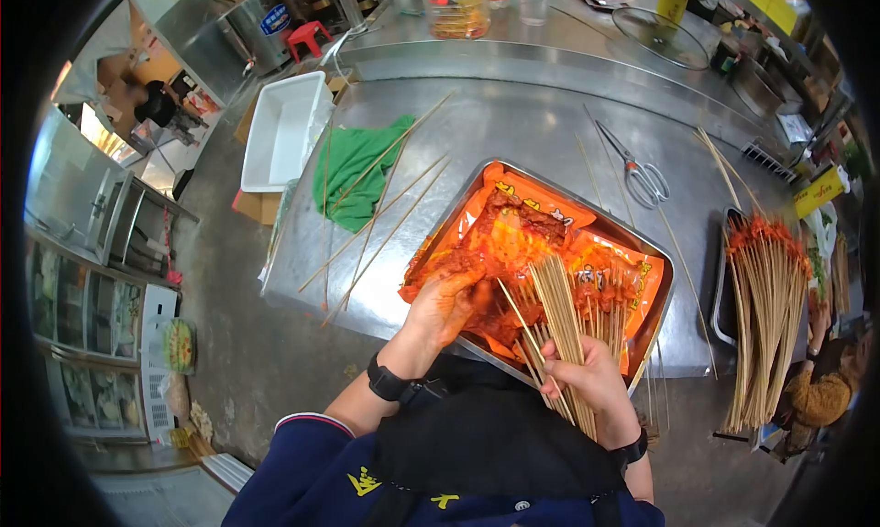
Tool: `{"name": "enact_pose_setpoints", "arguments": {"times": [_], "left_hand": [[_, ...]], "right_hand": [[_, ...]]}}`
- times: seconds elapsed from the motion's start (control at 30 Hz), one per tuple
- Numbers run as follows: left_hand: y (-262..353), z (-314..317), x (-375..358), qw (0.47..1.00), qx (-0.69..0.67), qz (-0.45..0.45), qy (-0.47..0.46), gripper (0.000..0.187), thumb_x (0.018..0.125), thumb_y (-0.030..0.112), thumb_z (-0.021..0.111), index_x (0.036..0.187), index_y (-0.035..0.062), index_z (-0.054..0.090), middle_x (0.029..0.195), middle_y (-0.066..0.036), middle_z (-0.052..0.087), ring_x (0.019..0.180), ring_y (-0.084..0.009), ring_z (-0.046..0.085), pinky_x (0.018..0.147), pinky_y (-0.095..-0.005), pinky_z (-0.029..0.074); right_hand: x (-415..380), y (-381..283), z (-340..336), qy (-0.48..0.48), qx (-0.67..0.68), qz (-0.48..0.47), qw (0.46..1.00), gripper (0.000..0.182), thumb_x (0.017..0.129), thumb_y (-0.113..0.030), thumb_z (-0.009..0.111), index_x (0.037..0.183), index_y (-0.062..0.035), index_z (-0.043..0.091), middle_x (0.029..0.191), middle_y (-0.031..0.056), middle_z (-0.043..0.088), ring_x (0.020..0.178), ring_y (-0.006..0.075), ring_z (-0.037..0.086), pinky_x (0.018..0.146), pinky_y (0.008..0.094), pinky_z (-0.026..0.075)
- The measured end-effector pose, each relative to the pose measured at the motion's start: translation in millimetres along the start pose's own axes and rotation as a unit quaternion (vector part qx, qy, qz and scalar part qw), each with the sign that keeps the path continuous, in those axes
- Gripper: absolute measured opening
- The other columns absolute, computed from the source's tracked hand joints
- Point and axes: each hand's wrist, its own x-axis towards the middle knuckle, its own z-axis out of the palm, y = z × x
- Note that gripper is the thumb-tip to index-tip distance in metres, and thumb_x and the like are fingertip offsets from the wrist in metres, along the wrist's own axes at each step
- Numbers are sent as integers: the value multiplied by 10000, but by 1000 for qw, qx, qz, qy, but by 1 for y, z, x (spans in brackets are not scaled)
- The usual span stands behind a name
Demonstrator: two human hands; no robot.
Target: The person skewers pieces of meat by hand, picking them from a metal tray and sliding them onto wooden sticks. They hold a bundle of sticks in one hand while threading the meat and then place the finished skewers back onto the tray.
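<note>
My left hand [445, 307], smeared with red sauce, has its fingers curled on the red marinated meat [509, 238] at the left side of a metal tray [662, 330]. Just what lies between those fingertips is partly hidden. My right hand [587, 378] is closed around a bundle of bamboo skewers [559, 298] at the tray's near edge. One skewer slants away from the bundle toward my left hand. Orange printed plastic packaging [587, 217] lies under the meat. Several loaded skewers [605, 298] rest in the right part of the tray.
Loose skewers [371, 229] lie across a green cloth [362, 174] on the steel table [513, 115]. Scissors [644, 179] are beyond the tray. At right, a dark tray [724, 298] bears many loaded skewers [768, 316]. A white bin [286, 128] stands left; a jar [458, 12] sits at the back.
</note>
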Motion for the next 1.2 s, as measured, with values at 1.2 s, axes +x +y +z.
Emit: {"name": "enact_pose_setpoints", "arguments": {"times": [1.2], "left_hand": [[7, 7, 2, 797, 569, 201, 6, 277, 689, -40, 546, 965, -35, 523, 865, -167, 584, 823, -272, 573, 728, -307, 447]], "right_hand": [[-1, -4, 3, 1, 0, -2, 1000, 127, 760, 6, 551, 885, 18, 531, 684, 54, 550, 537, 127, 578, 467, 232, 477]]}}
